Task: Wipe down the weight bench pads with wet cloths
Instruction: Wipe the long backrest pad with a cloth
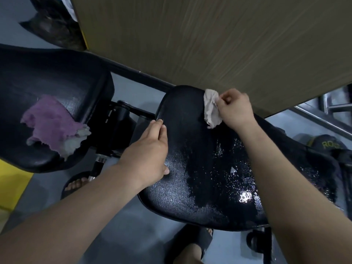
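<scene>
Up at the far edge of the seat pad (190, 187), the right hand (235, 107) has its fingers curled tight round a pale cloth (211, 109), bunched up and pressed onto the black vinyl. The left hand (152, 149) just lies flat on the pad's left edge, fingers pretty much straight, holding nothing. Surface-wise, the right half of that pad is properly wet, all droplets and a big shiny glare patch near the front corner, while the left strip looks dull and matte by comparison. Off to the left, well apart, sits the second pad (47, 79) with a purple cloth (51, 122) crumpled on it, a bit of grey-white showing at its lower edge. A black hinge frame (118, 119) joins the two pads. Underneath is a plain grey floor (129, 88) with a yellow patch (13, 187) at the left side, and the person's feet are in black slides (194, 242). A big wood-grain panel (209, 44) fills the space right behind the bench, and some chrome rails (323, 121) poke out on the right.
</scene>
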The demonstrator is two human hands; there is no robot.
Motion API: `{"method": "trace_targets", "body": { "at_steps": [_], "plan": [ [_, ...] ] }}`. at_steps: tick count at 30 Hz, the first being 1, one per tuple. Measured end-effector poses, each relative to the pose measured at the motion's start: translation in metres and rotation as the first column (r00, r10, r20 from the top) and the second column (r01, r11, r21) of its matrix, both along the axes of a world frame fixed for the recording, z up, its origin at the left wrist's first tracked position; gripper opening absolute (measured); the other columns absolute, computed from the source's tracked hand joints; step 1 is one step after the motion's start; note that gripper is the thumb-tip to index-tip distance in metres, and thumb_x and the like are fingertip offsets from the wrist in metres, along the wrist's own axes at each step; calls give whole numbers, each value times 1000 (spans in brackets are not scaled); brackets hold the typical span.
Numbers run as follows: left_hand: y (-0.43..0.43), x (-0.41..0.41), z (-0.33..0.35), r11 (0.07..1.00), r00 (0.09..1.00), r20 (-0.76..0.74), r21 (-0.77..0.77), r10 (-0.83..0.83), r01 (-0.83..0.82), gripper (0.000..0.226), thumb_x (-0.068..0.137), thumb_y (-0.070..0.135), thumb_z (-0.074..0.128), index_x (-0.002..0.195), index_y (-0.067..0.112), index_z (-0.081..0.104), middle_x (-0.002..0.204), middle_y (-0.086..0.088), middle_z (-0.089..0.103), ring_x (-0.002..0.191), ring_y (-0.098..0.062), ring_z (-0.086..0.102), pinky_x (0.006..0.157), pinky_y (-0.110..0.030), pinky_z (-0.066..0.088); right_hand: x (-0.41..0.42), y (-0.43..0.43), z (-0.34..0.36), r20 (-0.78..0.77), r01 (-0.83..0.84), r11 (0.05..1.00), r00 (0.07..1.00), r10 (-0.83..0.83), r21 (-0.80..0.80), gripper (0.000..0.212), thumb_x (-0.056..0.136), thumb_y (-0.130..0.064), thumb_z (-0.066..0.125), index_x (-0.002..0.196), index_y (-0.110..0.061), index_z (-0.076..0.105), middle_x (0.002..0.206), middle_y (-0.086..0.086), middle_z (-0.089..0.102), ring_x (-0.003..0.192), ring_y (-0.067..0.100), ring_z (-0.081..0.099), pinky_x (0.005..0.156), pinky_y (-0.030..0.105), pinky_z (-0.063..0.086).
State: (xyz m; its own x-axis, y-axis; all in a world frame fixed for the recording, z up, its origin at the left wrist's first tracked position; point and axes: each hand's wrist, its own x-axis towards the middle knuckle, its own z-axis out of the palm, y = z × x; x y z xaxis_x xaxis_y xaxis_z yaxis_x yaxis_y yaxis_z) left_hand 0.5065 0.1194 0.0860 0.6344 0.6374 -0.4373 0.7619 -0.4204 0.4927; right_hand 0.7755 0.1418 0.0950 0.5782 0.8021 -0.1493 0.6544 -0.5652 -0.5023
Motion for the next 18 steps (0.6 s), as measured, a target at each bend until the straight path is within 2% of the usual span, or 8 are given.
{"method": "trace_targets", "body": {
  "at_steps": [2,4,6,8,11,13,16,18],
  "plan": [
    [1,1,1,1000,1000,-2,1,-1,1,114,89,36,76,161,5,-8,167,1,-25,154,-14,-21,124,-30,15,1,-6,2,96,-16,996,995,7,93,6,98,-27,60,102,-26,62,109,4,55,94,-5,54,87,11,45],
    [1,2,2,1000,1000,-4,1,2,-2,114,90,36,76,161,5,-8,166,1,-25,154,-13,-22,124,-30,16,-3,-9,3,122,-98,984,989,80,147,18,100,-28,59,115,-18,63,111,5,54,89,-10,49,74,-1,34],
    [1,3,3,1000,1000,-8,-1,2,-2,114,90,36,76,160,5,-8,166,1,-25,154,-14,-22,124,-30,16,-9,-10,3,120,-162,985,981,155,53,30,98,-37,64,122,-20,61,110,1,53,93,3,50,75,8,35],
    [0,4,3,1000,1000,-7,-2,1,-1,114,90,35,76,160,5,-8,166,1,-25,154,-14,-22,124,-30,16,-9,-12,2,113,-168,986,979,169,-19,29,96,-30,66,123,-22,61,107,-3,56,96,13,58,79,20,43],
    [0,3,2,1000,1000,-6,2,-4,4,115,90,36,76,160,5,-9,166,1,-25,154,-14,-22,124,-30,17,-3,-13,11,-23,-94,994,995,95,48,22,95,-17,60,114,-28,59,95,-17,61,78,-1,62,65,12,51],
    [1,4,2,1000,1000,-10,-3,-5,5,115,90,36,76,160,5,-9,166,0,-25,154,-15,-22,124,-31,17,-2,-11,13,-107,-67,994,991,76,81,25,94,-18,61,117,-28,61,100,-13,65,81,4,66,70,18,55],
    [0,4,3,1000,1000,-13,-5,-2,2,114,90,35,76,160,4,-8,167,0,-25,155,-15,-21,123,-30,17,-1,-13,6,156,-35,999,987,31,21,25,98,-27,59,123,-20,61,118,6,57,108,26,57,91,35,48],
    [0,4,3,1000,1000,-12,-2,-6,6,114,90,35,76,160,4,-8,167,0,-24,155,-15,-21,123,-30,18,0,-16,2,266,-104,988,961,70,116,23,100,-29,59,119,-17,64,114,9,50,106,32,54,94,42,49]
  ]
}}
